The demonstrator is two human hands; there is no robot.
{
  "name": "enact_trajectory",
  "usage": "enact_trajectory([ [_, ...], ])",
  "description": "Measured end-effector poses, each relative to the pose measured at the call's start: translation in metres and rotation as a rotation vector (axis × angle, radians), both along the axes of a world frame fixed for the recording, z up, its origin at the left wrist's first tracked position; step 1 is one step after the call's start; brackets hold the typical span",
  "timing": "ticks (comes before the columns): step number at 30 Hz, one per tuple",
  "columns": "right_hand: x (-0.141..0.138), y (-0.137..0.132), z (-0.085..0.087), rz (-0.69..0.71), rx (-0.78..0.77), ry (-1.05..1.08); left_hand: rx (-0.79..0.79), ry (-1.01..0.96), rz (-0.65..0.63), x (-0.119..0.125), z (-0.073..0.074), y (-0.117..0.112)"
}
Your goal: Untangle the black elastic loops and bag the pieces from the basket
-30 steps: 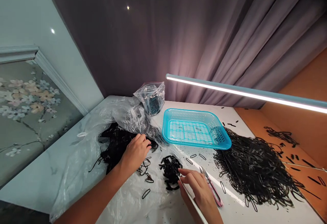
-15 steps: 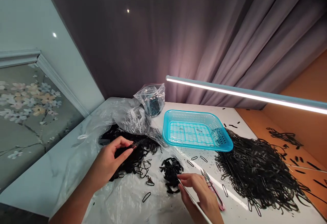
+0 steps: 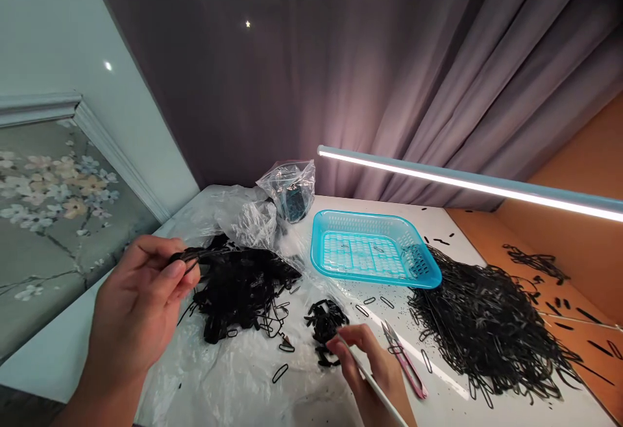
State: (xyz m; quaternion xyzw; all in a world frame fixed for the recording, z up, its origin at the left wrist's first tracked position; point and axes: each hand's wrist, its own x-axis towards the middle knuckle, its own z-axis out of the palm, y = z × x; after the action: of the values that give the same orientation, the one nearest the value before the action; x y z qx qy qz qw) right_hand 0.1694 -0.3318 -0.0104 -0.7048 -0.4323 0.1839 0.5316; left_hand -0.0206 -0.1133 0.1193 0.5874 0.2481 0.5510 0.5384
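Observation:
My left hand (image 3: 139, 304) is raised at the left, pinching a thin black strip (image 3: 195, 255) drawn out of the black pile (image 3: 238, 287) that lies on clear plastic sheeting (image 3: 228, 375). My right hand (image 3: 367, 365) rests low in the middle, fingers closed round a thin white stick (image 3: 377, 388). Its tip touches a small clump of short black pieces (image 3: 324, 326). Pink-handled snips (image 3: 403, 359) lie just right of that hand.
A turquoise basket (image 3: 374, 252) stands behind the clump. A large heap of long black strips (image 3: 487, 323) spreads at the right. A clear bag (image 3: 289, 187) with dark contents stands at the back. A light bar (image 3: 467, 183) hangs above. Loose black loops (image 3: 280, 372) dot the white table.
My left hand has left the black pile and risen toward the left, pulling a black strip out with it. My right hand has stayed by the small clump, shifting slightly left.

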Motion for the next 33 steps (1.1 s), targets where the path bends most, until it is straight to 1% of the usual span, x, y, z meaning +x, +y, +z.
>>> enact_trajectory([
  [2, -0.001, 0.015, 0.012, 0.093, 0.027, 0.128, 0.106, -0.001, 0.001, 0.002, 0.011, 0.0],
  [3, -0.001, 0.026, 0.02, 0.13, 0.049, 0.16, 0.166, -0.003, -0.004, 0.003, 0.016, 0.0],
  [4, -0.001, 0.039, 0.028, 0.201, 0.055, 0.154, 0.228, -0.007, -0.005, 0.005, 0.021, -0.001],
  [5, 0.0, 0.055, 0.035, 0.273, 0.058, 0.113, 0.28, -0.012, -0.005, 0.008, 0.025, -0.002],
  [7, -0.001, 0.089, 0.049, 0.377, 0.07, -0.065, 0.338, -0.028, -0.028, 0.013, 0.031, -0.006],
  [10, -0.008, 0.138, 0.064, 0.386, 0.116, -0.145, 0.337, 0.001, -0.108, 0.016, 0.034, -0.013],
  [11, -0.011, 0.151, 0.069, 0.39, 0.149, -0.16, 0.328, 0.038, -0.111, 0.015, 0.034, -0.013],
  [12, -0.013, 0.162, 0.072, 0.407, 0.173, -0.155, 0.333, 0.08, -0.08, 0.013, 0.034, -0.012],
  [13, -0.015, 0.17, 0.076, 0.425, 0.193, -0.145, 0.347, 0.133, -0.014, 0.01, 0.033, -0.008],
  [16, -0.01, 0.184, 0.082, 0.458, 0.206, -0.077, 0.459, 0.317, 0.293, -0.005, 0.035, 0.015],
  [18, -0.001, 0.186, 0.081, 0.451, 0.194, -0.049, 0.532, 0.434, 0.434, -0.017, 0.038, 0.034],
  [19, 0.006, 0.186, 0.079, 0.446, 0.183, -0.044, 0.515, 0.465, 0.401, -0.022, 0.04, 0.042],
  [20, 0.012, 0.186, 0.075, 0.44, 0.17, -0.044, 0.467, 0.452, 0.318, -0.027, 0.04, 0.049],
  [22, 0.023, 0.186, 0.065, 0.412, 0.137, -0.044, 0.339, 0.357, 0.132, -0.034, 0.038, 0.058],
  [23, 0.028, 0.187, 0.058, 0.385, 0.12, -0.04, 0.278, 0.293, 0.073, -0.035, 0.036, 0.059],
  [24, 0.031, 0.188, 0.052, 0.348, 0.105, -0.03, 0.226, 0.233, 0.049, -0.035, 0.034, 0.059],
  [27, 0.035, 0.192, 0.038, 0.23, 0.082, 0.031, 0.069, 0.11, 0.082, -0.026, 0.022, 0.048],
  [29, 0.032, 0.193, 0.035, 0.21, 0.088, 0.1, -0.074, 0.088, 0.059, -0.015, 0.012, 0.035],
  [30, 0.03, 0.191, 0.036, 0.222, 0.098, 0.143, -0.159, 0.092, 0.022, -0.008, 0.007, 0.028],
  [31, 0.027, 0.188, 0.037, 0.242, 0.113, 0.189, -0.219, 0.094, -0.043, -0.001, 0.001, 0.02],
  [32, 0.023, 0.184, 0.039, 0.259, 0.134, 0.236, -0.257, 0.1, -0.127, 0.005, -0.004, 0.011],
  [33, 0.019, 0.178, 0.042, 0.267, 0.16, 0.283, -0.293, 0.108, -0.171, 0.012, -0.009, 0.003],
])
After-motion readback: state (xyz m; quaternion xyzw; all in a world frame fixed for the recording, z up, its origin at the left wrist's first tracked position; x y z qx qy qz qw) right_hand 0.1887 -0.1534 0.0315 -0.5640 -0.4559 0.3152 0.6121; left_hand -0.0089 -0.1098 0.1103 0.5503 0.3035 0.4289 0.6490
